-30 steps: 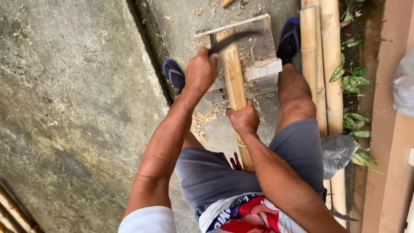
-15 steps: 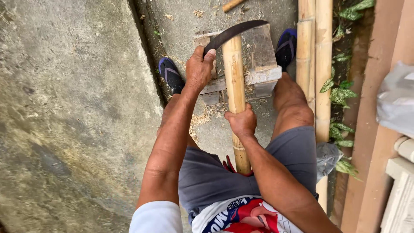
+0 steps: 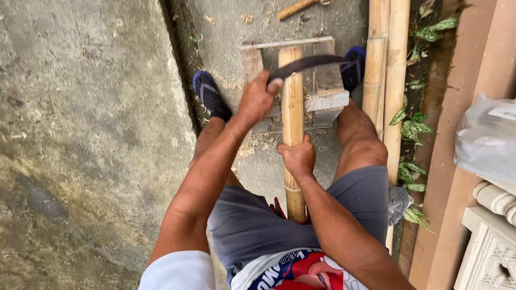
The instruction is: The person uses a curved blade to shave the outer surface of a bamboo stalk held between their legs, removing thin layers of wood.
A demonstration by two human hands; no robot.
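Bamboo pole (image 3: 293,129) runs 12-to-6 down the frame centre, top end resting on a wooden block (image 3: 322,91), lower end passing between my knees. Curved dark blade (image 3: 309,63) lies across the pole's top end, tip toward 3 o'clock. My left hand (image 3: 257,99), at 9 o'clock of the pole, has its fingers clenched round the blade handle. My right hand (image 3: 298,157) has its fingers wrapped on the pole, at 6 o'clock from the blade. I judge this as the chopping or splitting step; next stroke needs the blade square on the end and clear of the right hand. More bamboo poles (image 3: 387,70) lie on the concrete floor (image 3: 97,134) at 2 o'clock.
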